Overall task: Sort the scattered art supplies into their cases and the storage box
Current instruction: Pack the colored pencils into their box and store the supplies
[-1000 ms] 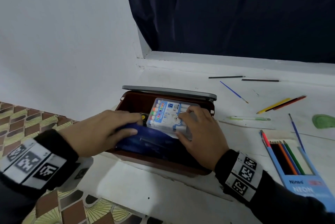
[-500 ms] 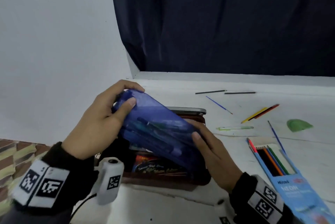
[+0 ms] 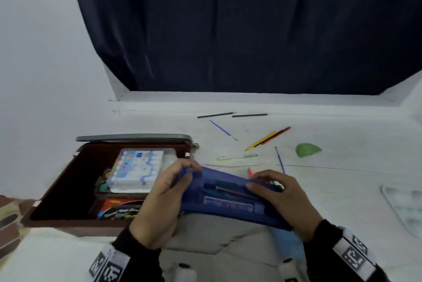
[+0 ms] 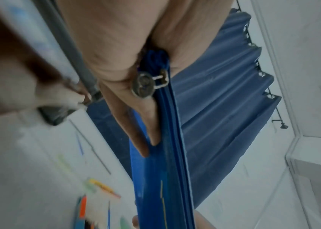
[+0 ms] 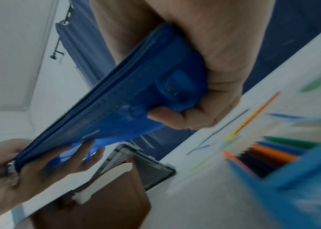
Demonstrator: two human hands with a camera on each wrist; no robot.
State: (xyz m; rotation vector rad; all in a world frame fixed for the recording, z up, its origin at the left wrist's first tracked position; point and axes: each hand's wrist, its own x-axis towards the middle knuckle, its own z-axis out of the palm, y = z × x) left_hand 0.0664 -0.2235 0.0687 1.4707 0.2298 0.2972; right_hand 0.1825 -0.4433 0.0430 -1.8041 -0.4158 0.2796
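A translucent blue zip pouch [image 3: 228, 199] with pens inside is held in the air just right of the open brown storage box [image 3: 68, 181]. My left hand [image 3: 169, 188] grips its left end, by the round zip pull [image 4: 143, 84]. My right hand [image 3: 280, 195] grips its right end, thumb under the pouch [image 5: 128, 99]. Inside the box lie a clear case of markers [image 3: 139, 169] and a printed packet [image 3: 118, 209]. The blue coloured-pencil box [image 5: 285, 170] lies under my right hand, mostly hidden in the head view.
Loose on the white surface behind are two dark sticks [image 3: 230, 115], a blue brush [image 3: 222, 129], a yellow and a red pencil [image 3: 267, 137], a green pen [image 3: 237, 156], another brush [image 3: 279, 159] and a green piece [image 3: 307, 149]. A white palette [image 3: 404, 204] lies at right. A dark curtain hangs behind.
The blue pouch has come up out of the storage box and moved right, over the white surface. Both hands still hold it, one at each end.
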